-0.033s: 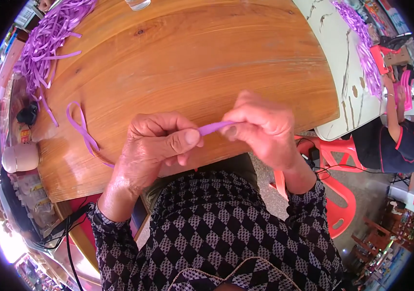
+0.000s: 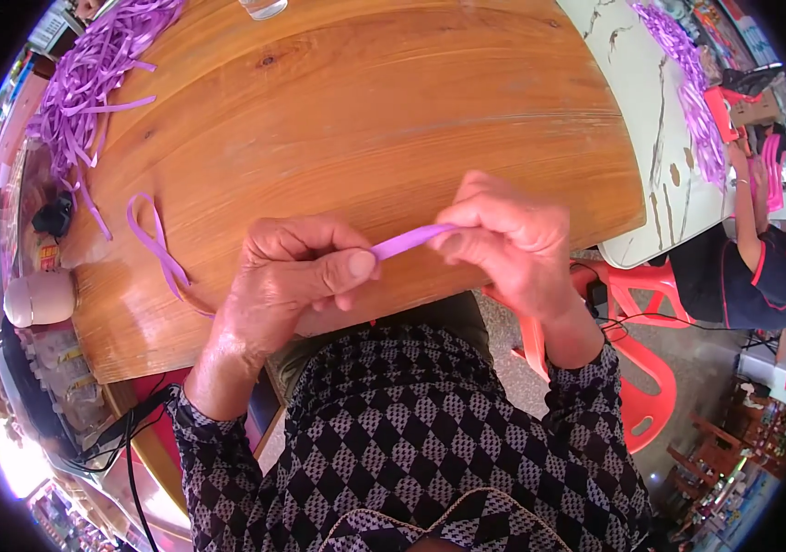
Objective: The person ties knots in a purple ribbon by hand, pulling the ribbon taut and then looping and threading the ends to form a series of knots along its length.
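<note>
A flat purple ribbon (image 2: 411, 241) is stretched between my two hands, over the near edge of the wooden table. My left hand (image 2: 296, 271) pinches it between thumb and curled fingers. The ribbon's other end sits between thumb and fingers of my right hand (image 2: 513, 241), which is slightly smeared by motion. Left of my left hand, a looped length of purple ribbon (image 2: 156, 241) lies on the table and runs toward my wrist; whether it is the same piece is hidden.
Heaped purple ribbons (image 2: 112, 69) lie at the table's far left. More ribbons (image 2: 692, 101) lie on a white marbled table (image 2: 628, 55) at right, where another person (image 2: 766, 267) works. A red plastic chair (image 2: 646, 391) stands nearby. A glass (image 2: 264, 7) is at the far edge.
My right hand has shifted slightly right, and a longer stretch of ribbon shows between my hands. My left hand has barely moved.
</note>
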Motion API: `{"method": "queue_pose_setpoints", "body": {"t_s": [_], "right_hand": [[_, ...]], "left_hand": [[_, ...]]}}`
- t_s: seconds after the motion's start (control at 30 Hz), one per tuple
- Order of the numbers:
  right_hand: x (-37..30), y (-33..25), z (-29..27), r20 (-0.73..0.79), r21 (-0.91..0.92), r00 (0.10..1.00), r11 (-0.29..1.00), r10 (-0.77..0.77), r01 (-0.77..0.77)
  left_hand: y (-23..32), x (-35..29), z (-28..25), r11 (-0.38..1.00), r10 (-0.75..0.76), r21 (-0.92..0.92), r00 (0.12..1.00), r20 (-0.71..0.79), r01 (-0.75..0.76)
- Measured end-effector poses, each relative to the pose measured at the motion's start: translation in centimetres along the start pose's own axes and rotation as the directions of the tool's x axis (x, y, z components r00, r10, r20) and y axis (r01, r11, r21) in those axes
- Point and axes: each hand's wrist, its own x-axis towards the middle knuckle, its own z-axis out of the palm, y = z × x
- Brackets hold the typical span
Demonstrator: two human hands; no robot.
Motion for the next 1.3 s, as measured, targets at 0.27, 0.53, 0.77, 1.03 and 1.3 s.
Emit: {"method": "queue_pose_setpoints", "body": {"t_s": [0.27,0.53,0.77,1.03,1.3], "right_hand": [[-1.1,1.6,0.6,-0.294,-0.006,0.951,0.995,0.092,-0.098],[-0.5,-1.3,4.1,0.101,-0.613,0.877,0.665,-0.470,0.427],[-0.2,-0.9,3.5,-0.198,-0.217,0.968,0.970,-0.151,0.107],[-0.2,-1.6,6.2,-0.273,0.738,0.874,0.670,0.403,-0.078],[-0.3,-1.5,6.6,-0.176,0.895,0.883,0.443,0.434,-0.039]], "left_hand": [[-0.7,-0.1,-3.3,0.901,0.017,-0.427,0.974,0.225,0.083],[-0.9,0.1,0.8,0.981,0.102,-0.160,0.994,-0.036,-0.106],[-0.3,-0.8,0.9,0.997,-0.012,0.071,0.978,0.206,-0.003],[-0.6,-1.6,2.8,0.861,0.296,0.448,0.954,-0.055,-0.241],[-1.8,-1.0,2.7,0.795,0.545,0.382,0.832,-0.107,-0.472]]}}
